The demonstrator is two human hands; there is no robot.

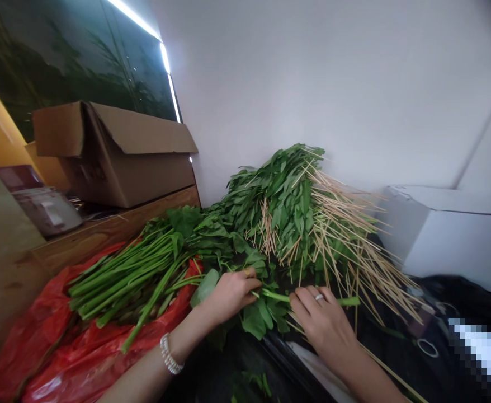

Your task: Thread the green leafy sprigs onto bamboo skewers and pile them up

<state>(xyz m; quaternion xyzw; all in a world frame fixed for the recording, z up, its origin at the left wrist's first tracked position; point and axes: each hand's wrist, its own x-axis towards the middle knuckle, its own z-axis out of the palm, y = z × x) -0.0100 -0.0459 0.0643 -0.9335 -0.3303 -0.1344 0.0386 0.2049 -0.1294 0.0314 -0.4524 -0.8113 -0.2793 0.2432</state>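
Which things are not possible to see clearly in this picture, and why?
All in the head view:
Inside of the cardboard box: hidden behind its flaps.
Marking on its side: too dim to read.
Middle of the green stem: covered by the right hand.
Lower end of the red bag: cut by the bottom edge.
Bright patch at lower right: blurred into coarse blocks.

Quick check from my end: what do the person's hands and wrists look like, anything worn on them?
The left hand has a bracelet of pale, pearl-like beads at its wrist, and a small yellowish band, possibly a ring, on one finger. The right hand wears a silver-coloured ring. No gloves or sleeves show on either.
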